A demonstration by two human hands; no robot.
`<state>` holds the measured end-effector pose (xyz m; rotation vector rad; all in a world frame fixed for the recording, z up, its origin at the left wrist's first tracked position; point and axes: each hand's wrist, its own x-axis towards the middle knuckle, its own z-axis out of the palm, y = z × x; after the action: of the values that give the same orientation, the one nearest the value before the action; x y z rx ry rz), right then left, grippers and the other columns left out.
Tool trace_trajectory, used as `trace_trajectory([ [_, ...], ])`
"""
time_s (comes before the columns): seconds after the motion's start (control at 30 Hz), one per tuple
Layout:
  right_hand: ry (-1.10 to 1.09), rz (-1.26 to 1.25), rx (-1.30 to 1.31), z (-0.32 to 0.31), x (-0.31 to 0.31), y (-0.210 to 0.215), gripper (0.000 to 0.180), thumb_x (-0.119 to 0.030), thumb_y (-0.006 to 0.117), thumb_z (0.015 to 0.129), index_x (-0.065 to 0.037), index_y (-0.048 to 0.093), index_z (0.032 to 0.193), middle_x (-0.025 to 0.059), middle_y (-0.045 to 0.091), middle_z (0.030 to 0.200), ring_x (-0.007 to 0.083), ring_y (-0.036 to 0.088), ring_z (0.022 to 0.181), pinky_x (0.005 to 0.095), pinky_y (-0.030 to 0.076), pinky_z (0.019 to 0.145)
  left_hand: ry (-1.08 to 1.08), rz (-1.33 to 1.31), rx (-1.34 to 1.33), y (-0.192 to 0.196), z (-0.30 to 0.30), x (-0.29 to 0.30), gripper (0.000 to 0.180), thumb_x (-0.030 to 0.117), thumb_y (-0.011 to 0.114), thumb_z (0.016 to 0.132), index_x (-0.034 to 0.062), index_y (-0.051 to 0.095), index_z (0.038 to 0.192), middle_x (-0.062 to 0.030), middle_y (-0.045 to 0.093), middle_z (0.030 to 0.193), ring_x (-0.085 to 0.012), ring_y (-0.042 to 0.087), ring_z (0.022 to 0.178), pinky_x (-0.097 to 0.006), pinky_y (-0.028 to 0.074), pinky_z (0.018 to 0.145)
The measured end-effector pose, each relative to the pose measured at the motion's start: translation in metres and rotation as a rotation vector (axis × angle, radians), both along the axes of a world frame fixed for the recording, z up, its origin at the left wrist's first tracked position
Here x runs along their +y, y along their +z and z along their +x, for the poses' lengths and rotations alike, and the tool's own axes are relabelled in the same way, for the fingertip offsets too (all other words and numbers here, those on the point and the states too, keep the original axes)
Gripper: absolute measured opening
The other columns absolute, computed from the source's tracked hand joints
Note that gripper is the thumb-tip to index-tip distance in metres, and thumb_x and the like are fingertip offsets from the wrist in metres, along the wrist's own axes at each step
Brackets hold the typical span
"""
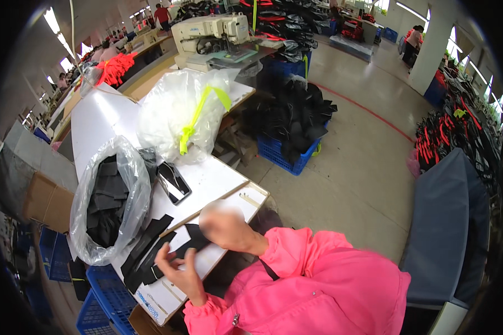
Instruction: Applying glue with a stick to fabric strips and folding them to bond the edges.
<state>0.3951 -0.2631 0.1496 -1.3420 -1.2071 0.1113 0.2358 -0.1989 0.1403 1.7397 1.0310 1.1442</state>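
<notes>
Pink-sleeved forearms nearest the lens, rising from the lower edge toward a white desk (207, 178) running diagonally up and left. Left hand (179, 268) open, fingers spread and curled loosely over flat black fabric pieces (145, 251) fanned at the desk's near corner, fingertips touching the topmost strip. Right hand (226, 226) blurred, resting just above and to the right of the same pieces; grip impossible to tell, nothing clearly held. Clear plastic bag of black cut pieces (109, 201) just left of the fanned strips, mouth open. Dark phone (173, 181) lying flat beyond the strips, between that bag and a larger knotted clear bag (173, 111) tied with a yellow-green strap. Cream sewing machine (212, 30) at the desk's far end. Blue crates (103, 296) below the desk's left edge; cardboard box (47, 201) farther left. Right desk edge bordering an open stretch of pale concrete floor (352, 167), crossed by a red line. Blue crate heaped with black fabric (290, 120) beside the desk's middle. Grey-blue padded panel (447, 223) at far right, with racks of black and red garments (452, 134) behind.
</notes>
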Motion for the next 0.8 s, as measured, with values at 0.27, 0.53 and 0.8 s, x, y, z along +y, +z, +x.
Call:
trace_trajectory([
  [0.27,-0.034,0.001,-0.101,-0.015,-0.015,-0.009,0.021,0.007,0.062,0.072,0.0,0.066,0.092,0.0112,0.063,0.08,0.0227,0.063,0.07,0.0306,0.05,0.062,-0.265,-0.037,-0.206,-0.019,0.02,-0.012,0.051,0.0,0.071,0.07,-0.0017,0.055,0.118,-0.0151,0.044,0.125,-0.0255,0.052,0.114,-0.033,0.049,0.09],
  [0.53,0.034,0.02,-0.073,-0.036,-0.002,-0.006,0.022,0.009,0.064,0.072,0.001,0.063,0.092,0.0122,0.062,0.082,0.0227,0.063,0.065,0.03,0.05,0.056,0.058,0.263,-0.121,-0.018,0.022,-0.017,0.012,-0.005,0.065,0.074,-0.0012,0.066,0.086,-0.0101,0.06,0.085,-0.0178,0.057,0.075,-0.027,0.05,0.055],
  [0.8,0.071,-0.139,-0.162,-0.04,0.008,-0.015,0.012,0.005,0.063,0.073,0.001,0.061,0.084,0.0094,0.056,0.075,0.0173,0.057,0.058,0.029,0.044,0.051,0.196,0.436,-0.016,-0.019,0.008,-0.014,0.011,-0.002,0.063,0.076,0.0012,0.065,0.086,-0.0096,0.057,0.069,-0.0215,0.056,0.057,-0.032,0.043,0.05],
])
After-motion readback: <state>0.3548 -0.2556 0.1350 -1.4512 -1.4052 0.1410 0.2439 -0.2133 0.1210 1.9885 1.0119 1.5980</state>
